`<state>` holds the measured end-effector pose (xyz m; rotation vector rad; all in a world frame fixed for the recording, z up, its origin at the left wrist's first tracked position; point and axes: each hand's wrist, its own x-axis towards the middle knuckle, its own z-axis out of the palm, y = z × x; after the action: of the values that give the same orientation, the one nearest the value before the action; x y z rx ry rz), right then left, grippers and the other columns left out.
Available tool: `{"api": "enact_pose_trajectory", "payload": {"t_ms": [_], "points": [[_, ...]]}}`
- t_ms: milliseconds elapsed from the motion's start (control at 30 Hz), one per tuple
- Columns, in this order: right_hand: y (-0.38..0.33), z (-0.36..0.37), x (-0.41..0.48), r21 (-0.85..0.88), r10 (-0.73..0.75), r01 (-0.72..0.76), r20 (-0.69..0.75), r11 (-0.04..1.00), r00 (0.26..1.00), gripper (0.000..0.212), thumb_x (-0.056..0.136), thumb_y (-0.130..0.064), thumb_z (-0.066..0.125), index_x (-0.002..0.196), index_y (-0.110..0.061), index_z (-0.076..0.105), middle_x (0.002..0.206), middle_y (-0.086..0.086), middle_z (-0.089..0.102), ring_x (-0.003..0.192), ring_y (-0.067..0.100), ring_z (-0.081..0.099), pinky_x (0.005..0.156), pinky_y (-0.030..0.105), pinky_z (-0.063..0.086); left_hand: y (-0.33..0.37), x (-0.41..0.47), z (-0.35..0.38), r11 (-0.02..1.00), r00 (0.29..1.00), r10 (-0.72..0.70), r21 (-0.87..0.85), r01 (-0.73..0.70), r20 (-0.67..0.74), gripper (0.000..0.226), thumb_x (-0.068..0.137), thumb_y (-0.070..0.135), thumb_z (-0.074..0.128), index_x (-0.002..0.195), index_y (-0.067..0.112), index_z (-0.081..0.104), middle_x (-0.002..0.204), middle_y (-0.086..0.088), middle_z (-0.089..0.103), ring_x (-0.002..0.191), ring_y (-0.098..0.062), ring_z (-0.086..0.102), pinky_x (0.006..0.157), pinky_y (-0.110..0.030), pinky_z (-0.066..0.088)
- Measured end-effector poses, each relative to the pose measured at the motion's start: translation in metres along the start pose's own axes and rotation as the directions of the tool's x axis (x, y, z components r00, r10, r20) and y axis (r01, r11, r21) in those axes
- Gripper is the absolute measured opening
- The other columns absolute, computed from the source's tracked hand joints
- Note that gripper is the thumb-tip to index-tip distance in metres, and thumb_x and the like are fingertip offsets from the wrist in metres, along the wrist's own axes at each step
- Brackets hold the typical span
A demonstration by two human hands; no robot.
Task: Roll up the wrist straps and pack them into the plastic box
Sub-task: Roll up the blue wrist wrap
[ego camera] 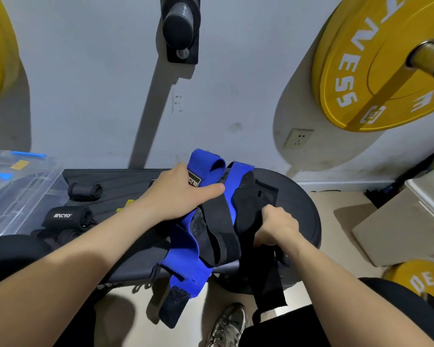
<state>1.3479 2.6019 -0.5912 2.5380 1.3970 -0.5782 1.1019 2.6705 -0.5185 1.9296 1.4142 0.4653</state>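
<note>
A blue wrist strap lies stretched across a black weight plate, its far end looped up and its near end hanging off the front edge. My left hand rests on the blue strap's far part, thumb straight, fingers over its label. My right hand grips a black strap whose tail hangs down past the plate's front. Another black strap crosses the blue one. The clear plastic box with blue latches stands at the far left.
Two rolled black straps lie on the dark bench top beside the box. Yellow weight plates hang on the wall at left and right. A beige bin stands at right. My shoe is below.
</note>
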Motion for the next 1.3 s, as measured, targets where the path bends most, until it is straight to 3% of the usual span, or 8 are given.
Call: {"api": "enact_pose_trajectory", "payload": {"t_ms": [167,300,600,767,900,1033,1133,1300], "points": [[-0.012,-0.038,0.009,-0.059,-0.189,0.18,-0.387,0.982,0.902,0.038,0.074,-0.011,0.071,0.1,-0.019,0.045,0.098,0.006,0.053,0.083,0.033,0.05,0.066,0.038,0.039,-0.01,0.002,0.006,0.961,0.97,-0.153,0.258,0.102,0.188,0.091,0.056,0.094,0.064,0.118,0.03,0.048,0.11,0.005,0.066,0.097,-0.02,0.065,0.072,-0.036,0.048],[-0.005,-0.043,0.019,-0.078,-0.17,0.151,-0.482,0.985,0.86,0.043,0.084,-0.011,0.075,0.118,-0.015,0.049,0.116,0.013,0.05,0.101,0.038,0.057,0.067,0.041,0.04,-0.016,0.0,0.008,0.886,0.918,-0.236,0.459,0.067,0.32,0.106,0.068,0.081,0.06,0.16,0.053,0.016,0.149,-0.008,0.058,0.127,-0.034,0.057,0.092,-0.039,0.044],[0.0,-0.014,0.008,-0.265,-0.06,0.103,0.166,0.959,0.984,0.086,0.098,-0.002,0.047,0.17,-0.016,0.002,0.17,0.037,-0.011,0.135,0.058,0.05,0.106,0.058,0.053,-0.033,-0.005,0.002,0.762,0.81,-0.36,0.647,-0.03,0.462,0.07,0.068,0.066,0.072,0.124,0.034,0.046,0.098,0.01,0.062,0.102,-0.021,0.063,0.089,-0.037,0.054],[-0.032,-0.013,-0.024,-0.383,-0.274,0.24,-0.036,0.892,0.961,0.066,0.09,-0.018,0.07,0.146,-0.013,0.036,0.149,0.023,0.036,0.124,0.048,0.056,0.096,0.048,0.055,-0.043,-0.012,0.004,0.81,0.79,-0.363,0.586,0.006,0.494,0.091,0.061,0.075,0.083,0.129,0.028,0.043,0.105,0.007,0.057,0.104,-0.024,0.061,0.079,-0.036,0.05],[-0.051,0.022,-0.05,-0.376,-0.57,0.54,0.035,0.754,0.821,0.087,0.078,-0.038,0.085,0.144,-0.024,0.031,0.135,0.013,0.039,0.115,0.042,0.057,0.086,0.047,0.049,-0.052,-0.025,0.016,0.908,0.818,-0.271,0.417,0.042,0.507,0.078,0.066,0.076,0.085,0.12,0.035,0.046,0.108,0.008,0.067,0.105,-0.02,0.066,0.095,-0.04,0.056],[-0.053,0.047,-0.048,-0.401,-0.61,0.608,0.14,0.686,0.78,0.067,0.09,-0.032,0.074,0.147,-0.025,0.039,0.133,0.012,0.049,0.111,0.043,0.065,0.079,0.045,0.05,-0.059,-0.039,0.029,0.924,0.818,-0.225,0.383,0.007,0.53,0.03,0.084,0.045,0.065,0.111,0.036,0.056,0.113,0.005,0.068,0.104,-0.019,0.066,0.091,-0.039,0.057],[-0.052,0.035,-0.035,-0.309,-0.619,0.581,-0.036,0.753,0.784,0.036,0.095,-0.016,0.055,0.13,-0.019,0.053,0.116,0.016,0.064,0.108,0.045,0.067,0.078,0.045,0.05,-0.063,-0.045,0.032,0.91,0.781,-0.259,0.414,0.001,0.568,0.029,0.084,0.015,0.05,0.107,0.02,0.067,0.12,-0.006,0.065,0.109,-0.027,0.063,0.081,-0.036,0.054],[-0.056,0.017,-0.028,0.026,-0.469,0.507,-0.345,0.861,0.813,0.037,0.095,-0.006,0.049,0.128,-0.019,0.042,0.101,0.01,0.056,0.078,0.044,0.055,0.065,0.046,0.044,-0.075,-0.052,0.042,0.95,0.738,-0.271,0.295,0.102,0.618,0.031,0.083,0.013,0.057,0.107,0.02,0.076,0.109,-0.011,0.076,0.08,-0.024,0.063,0.071,-0.03,0.049]]}}
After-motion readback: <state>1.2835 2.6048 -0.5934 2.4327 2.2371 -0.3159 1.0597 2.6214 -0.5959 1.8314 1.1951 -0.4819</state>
